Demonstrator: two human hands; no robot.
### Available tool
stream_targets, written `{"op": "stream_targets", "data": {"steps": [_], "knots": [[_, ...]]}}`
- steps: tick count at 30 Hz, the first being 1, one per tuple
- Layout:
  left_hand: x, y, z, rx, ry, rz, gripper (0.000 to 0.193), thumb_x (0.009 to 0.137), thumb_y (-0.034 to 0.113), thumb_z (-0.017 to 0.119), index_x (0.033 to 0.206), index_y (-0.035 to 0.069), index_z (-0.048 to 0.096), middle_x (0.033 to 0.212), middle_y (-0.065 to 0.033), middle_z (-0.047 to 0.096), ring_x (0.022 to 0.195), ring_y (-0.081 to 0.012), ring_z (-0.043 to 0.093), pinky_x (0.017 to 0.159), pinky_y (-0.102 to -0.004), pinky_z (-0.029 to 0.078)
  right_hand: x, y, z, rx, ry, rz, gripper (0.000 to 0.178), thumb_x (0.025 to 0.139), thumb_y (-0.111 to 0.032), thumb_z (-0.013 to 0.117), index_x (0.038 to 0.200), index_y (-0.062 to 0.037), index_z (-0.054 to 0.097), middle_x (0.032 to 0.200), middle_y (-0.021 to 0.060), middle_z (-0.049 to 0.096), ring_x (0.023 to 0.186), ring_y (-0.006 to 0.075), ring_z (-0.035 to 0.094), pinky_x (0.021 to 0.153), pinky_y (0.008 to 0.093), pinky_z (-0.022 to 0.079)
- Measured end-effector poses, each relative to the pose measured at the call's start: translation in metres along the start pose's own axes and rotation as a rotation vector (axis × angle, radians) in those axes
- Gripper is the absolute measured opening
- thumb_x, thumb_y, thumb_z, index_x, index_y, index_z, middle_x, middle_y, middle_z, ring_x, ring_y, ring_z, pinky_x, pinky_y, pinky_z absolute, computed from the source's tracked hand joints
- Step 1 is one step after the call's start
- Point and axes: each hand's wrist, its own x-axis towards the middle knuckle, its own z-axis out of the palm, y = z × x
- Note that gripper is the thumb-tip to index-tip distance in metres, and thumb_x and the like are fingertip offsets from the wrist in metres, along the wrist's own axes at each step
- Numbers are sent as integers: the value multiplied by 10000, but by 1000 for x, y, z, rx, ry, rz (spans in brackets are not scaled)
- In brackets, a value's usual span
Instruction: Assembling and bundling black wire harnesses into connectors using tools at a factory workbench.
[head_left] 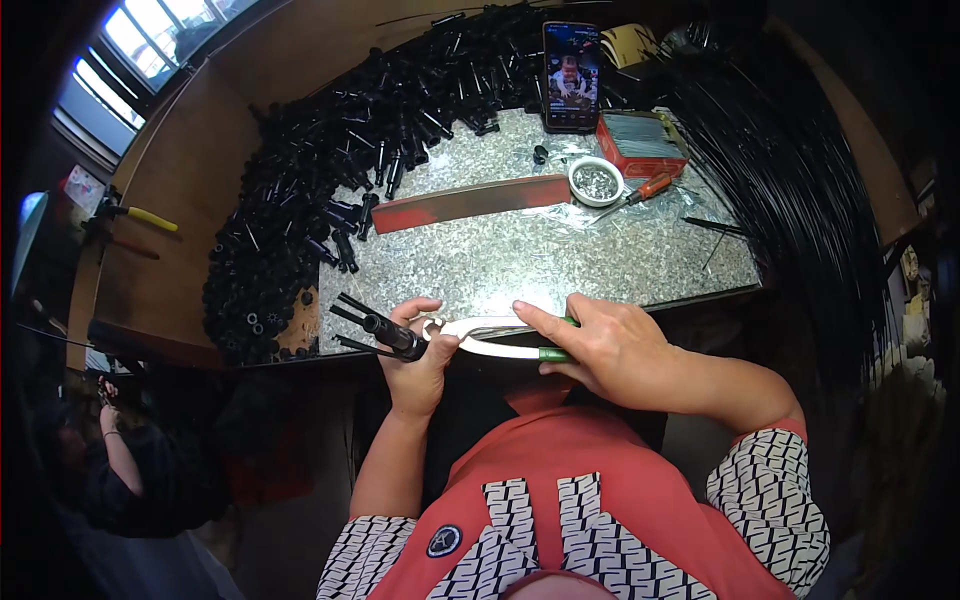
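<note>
My left hand (415,378) is closed around a black tubular part (388,332), with a few thin black rods sticking out of it to the left. In my right hand (618,345) is a pair of pliers (495,350) with pale metal arms and green grips. Its curved jaws meet the fingertips of my left hand beside the tubular part; what they bite on is too small to make out. My right index finger lies stretched along the upper arm of the tool. Both hands are just in front of the near edge of the speckled worktop (450,265).
Black tubular parts (340,150) heap along the left and back, with small rings (255,325) near them. A reddish strip (470,203), a white bowl (596,182), a screwdriver (650,188), a red box (642,145) and a phone (571,80) occupy the back. Long black rods (790,150) lie right.
</note>
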Motion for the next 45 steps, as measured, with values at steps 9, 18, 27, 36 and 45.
{"op": "stream_targets", "data": {"steps": [9,18,27,36,45], "knots": [[19,45,-26,-300,121,51,528,775,613,572,731,121,384,579,25,332,460,-82,312,458,-233,304,8,67,32,-172,144,187,680,779,-421,668,1332,-97,442,849,139,538,751,309,584,625,397,483],[29,75,-52,-686,23,95,478,844,558,530,685,135,372,533,46,288,422,-59,265,421,-207,267,-19,-5,57,550,91,-201,270,809,-280,694,962,-62,652,887,94,592,809,253,590,688,344,486],[11,50,-1,-1196,189,-228,533,805,634,530,695,123,426,697,8,434,644,-125,452,687,-276,415,-26,0,44,1308,195,0,803,810,-275,718,1417,-41,247,1249,148,393,813,161,598,723,281,510],[-50,33,32,-381,-862,-689,514,875,358,629,1184,-30,498,1056,-172,618,1003,-252,614,876,-344,480,-20,11,-65,1102,287,16,130,767,-40,642,866,42,665,936,171,578,629,154,610,530,239,516],[-6,102,20,-214,-424,46,545,787,129,739,1212,-42,444,1054,-140,589,941,-190,594,829,-301,473,2,19,6,629,-175,151,263,796,-257,709,760,-13,617,705,108,601,693,222,602,629,321,470]]}}
